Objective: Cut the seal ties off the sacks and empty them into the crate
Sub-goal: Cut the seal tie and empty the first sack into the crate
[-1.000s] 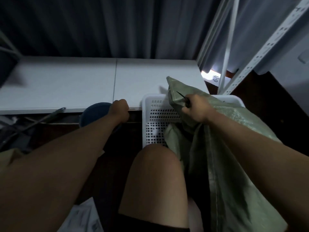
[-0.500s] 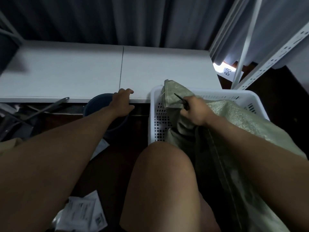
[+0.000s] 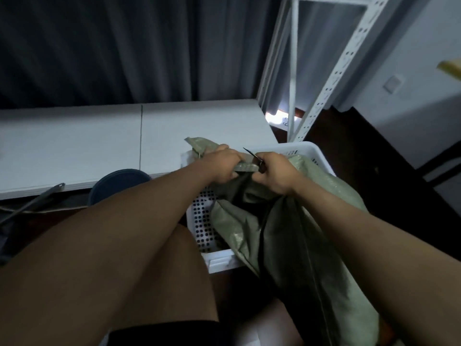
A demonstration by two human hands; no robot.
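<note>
Both hands at the sack's neck, over the crate.

Left hand (image 3: 225, 162) grips the bunched top of the sack (image 3: 287, 236); right hand (image 3: 273, 172) is closed on a dark blade (image 3: 253, 157) and the cloth, likely holding it taut to cut the tie. Sack lies across the white crate (image 3: 309, 149), beside a pale table (image 3: 74, 141); dark curtains (image 3: 124, 46), metal shelving (image 3: 331, 78).

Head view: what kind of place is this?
Probably a storeroom or packing area: a white slotted-steel shelving upright, a plain white worktable, and a green woven plastic sack draped over a white perforated plastic crate.
</note>
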